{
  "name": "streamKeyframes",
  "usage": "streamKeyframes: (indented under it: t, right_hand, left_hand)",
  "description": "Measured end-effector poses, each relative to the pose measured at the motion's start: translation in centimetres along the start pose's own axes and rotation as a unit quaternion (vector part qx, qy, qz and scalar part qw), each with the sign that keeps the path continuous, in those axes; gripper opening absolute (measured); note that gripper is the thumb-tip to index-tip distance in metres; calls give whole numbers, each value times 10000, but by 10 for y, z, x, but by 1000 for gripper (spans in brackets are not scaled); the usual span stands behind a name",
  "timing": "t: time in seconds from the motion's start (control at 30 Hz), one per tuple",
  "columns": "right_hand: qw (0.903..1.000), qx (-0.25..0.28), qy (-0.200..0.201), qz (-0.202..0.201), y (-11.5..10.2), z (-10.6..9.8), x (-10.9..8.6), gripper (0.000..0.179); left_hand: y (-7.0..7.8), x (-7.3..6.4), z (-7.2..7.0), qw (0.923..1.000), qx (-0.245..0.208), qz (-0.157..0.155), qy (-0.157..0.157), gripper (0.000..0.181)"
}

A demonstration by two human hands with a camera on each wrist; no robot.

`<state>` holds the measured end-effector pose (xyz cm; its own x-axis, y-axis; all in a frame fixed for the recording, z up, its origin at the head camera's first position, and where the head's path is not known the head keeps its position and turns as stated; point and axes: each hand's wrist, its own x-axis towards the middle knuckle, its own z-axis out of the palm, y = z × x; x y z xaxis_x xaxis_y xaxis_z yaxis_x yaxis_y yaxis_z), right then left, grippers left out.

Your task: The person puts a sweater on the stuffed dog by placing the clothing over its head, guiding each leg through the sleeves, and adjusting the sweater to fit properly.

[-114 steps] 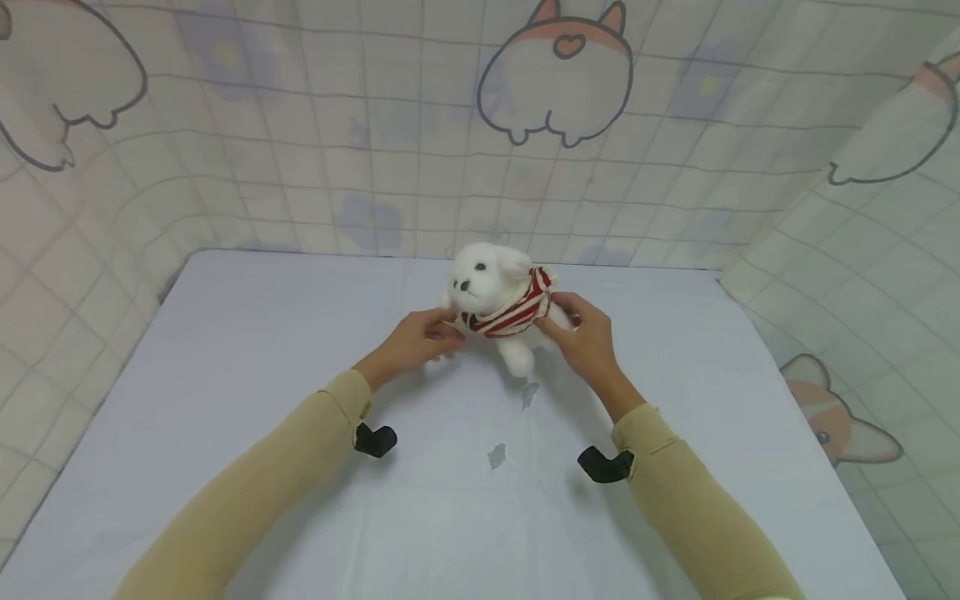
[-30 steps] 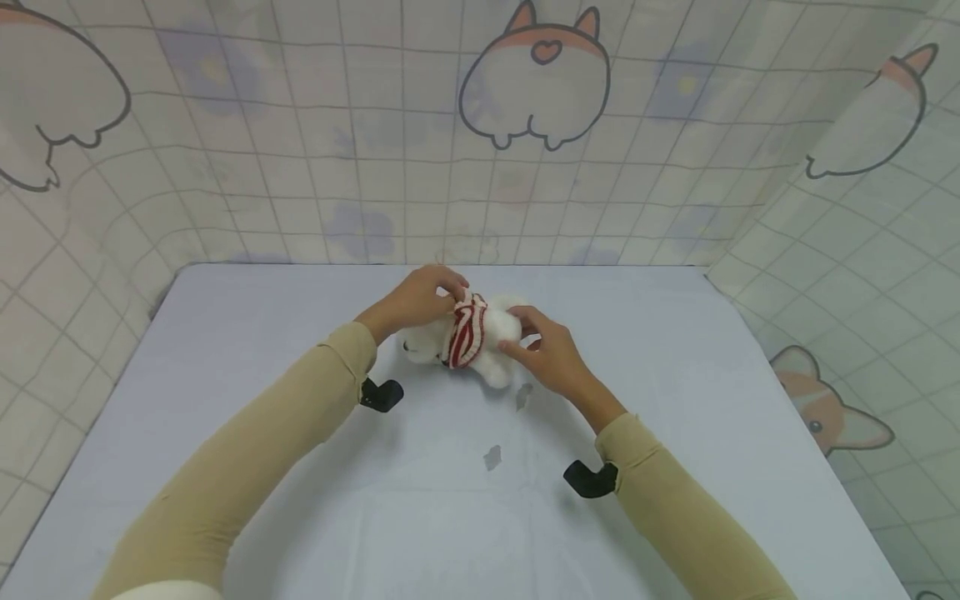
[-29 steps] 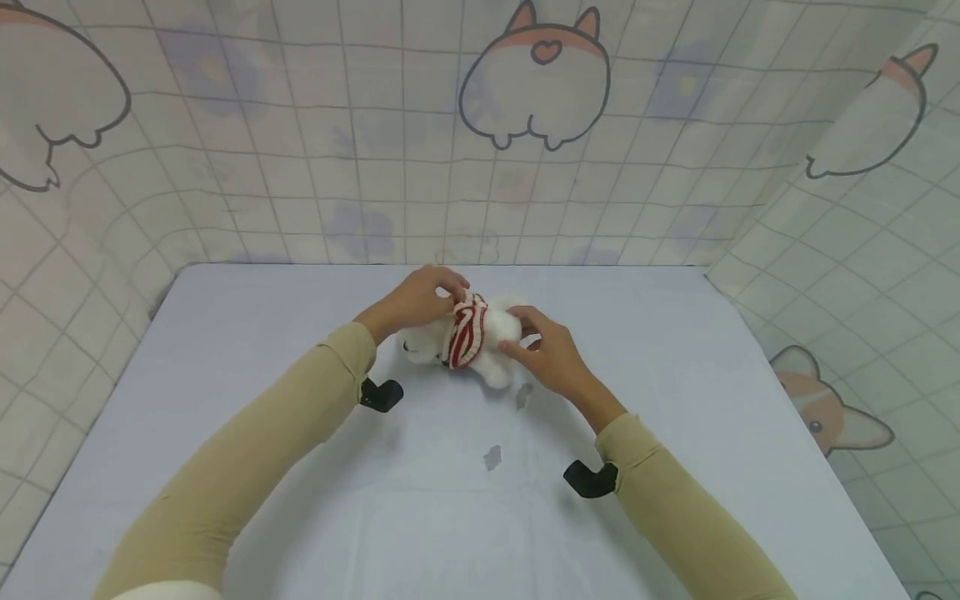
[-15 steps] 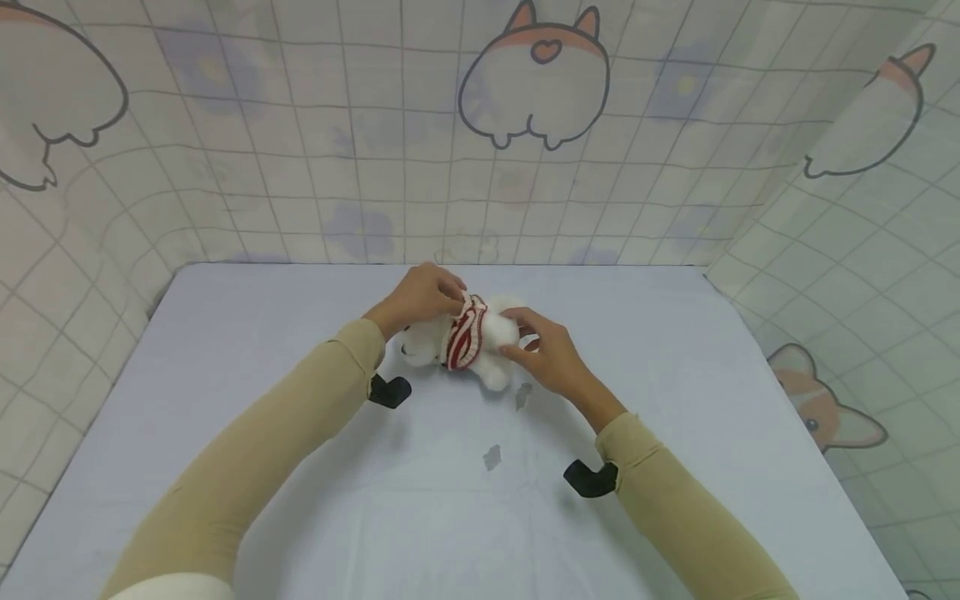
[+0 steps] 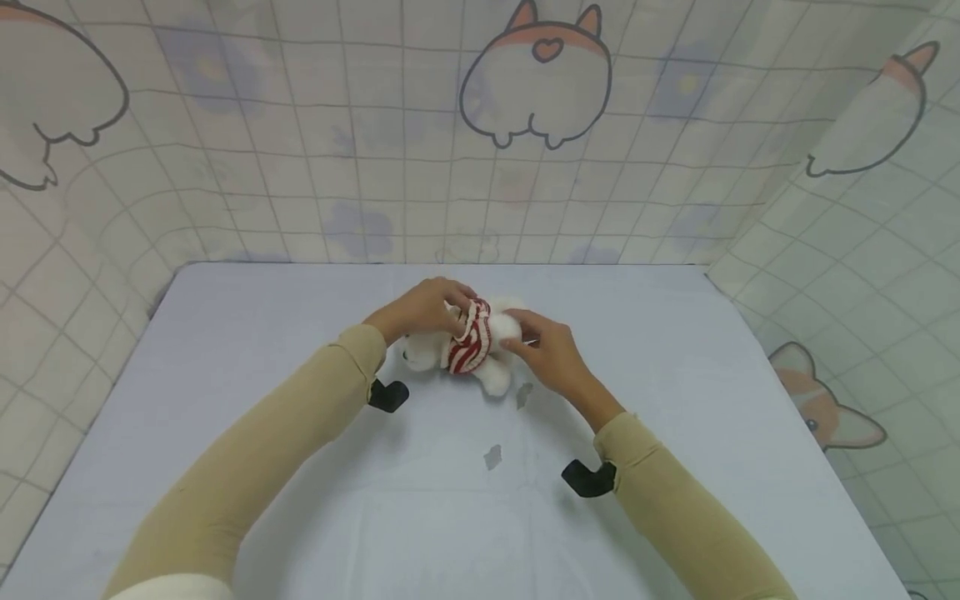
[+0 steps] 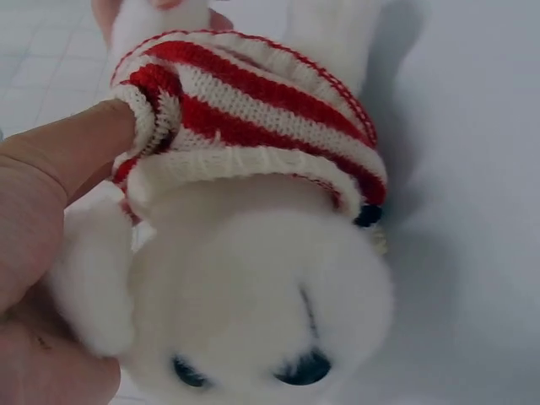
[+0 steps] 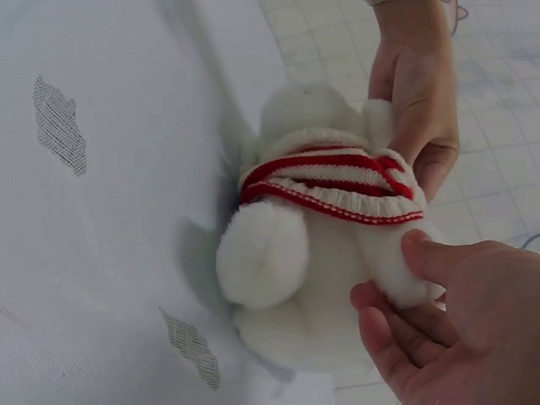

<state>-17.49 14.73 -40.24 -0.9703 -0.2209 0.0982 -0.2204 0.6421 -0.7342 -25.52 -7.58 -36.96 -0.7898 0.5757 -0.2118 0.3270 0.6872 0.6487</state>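
A white plush dog (image 5: 422, 352) lies on the table with its head to the left, wearing a red-and-white striped knitted sweater (image 5: 470, 348). My left hand (image 5: 426, 308) holds the sweater at its far side. In the left wrist view, a finger reaches into the cuffed armhole of the sweater (image 6: 270, 110), beside a floppy ear (image 6: 97, 270); the fingertip is hidden. My right hand (image 5: 553, 354) grips the dog's rear end. In the right wrist view, its thumb and fingers pinch one white leg (image 7: 392, 266), while the other leg (image 7: 263, 253) sticks out free.
A white cloth covers the table (image 5: 450, 533), with two grey patches, one of them a small mark (image 5: 492, 457) in front of the dog. A curtain (image 5: 405, 167) with a grid and corgi print hangs around the back and sides. Black wrist mounts (image 5: 388, 396) jut from the sleeves.
The dog was held up facing forward at first, then laid down with its head left. In the last half second my left hand has dipped slightly and the sweater has shifted; my right hand stays.
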Motion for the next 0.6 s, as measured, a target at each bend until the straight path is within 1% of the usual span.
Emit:
streamKeyframes:
  t: [0.1, 0.23, 0.37, 0.47, 0.6]
  right_hand:
    - [9991, 299, 207, 239, 1, 2, 2, 40]
    - [9961, 551, 417, 546, 1, 4, 3, 32]
    - [9964, 379, 519, 549, -2, 5, 6, 25]
    - [9964, 240, 578, 574, -4, 7, 8, 24]
    - [9952, 303, 539, 760, -8, 11, 11, 24]
  left_hand:
    - [-1, -1, 5, 9999, 73, 37, 89, 43]
    - [-1, -1, 11, 9993, 211, 182, 234, 41]
    - [-2, -1, 14, 9987, 261, 307, 326, 40]
    - [-4, 0, 16, 9984, 251, 346, 372, 41]
    - [-6, 0, 18, 9982, 214, 375, 406, 44]
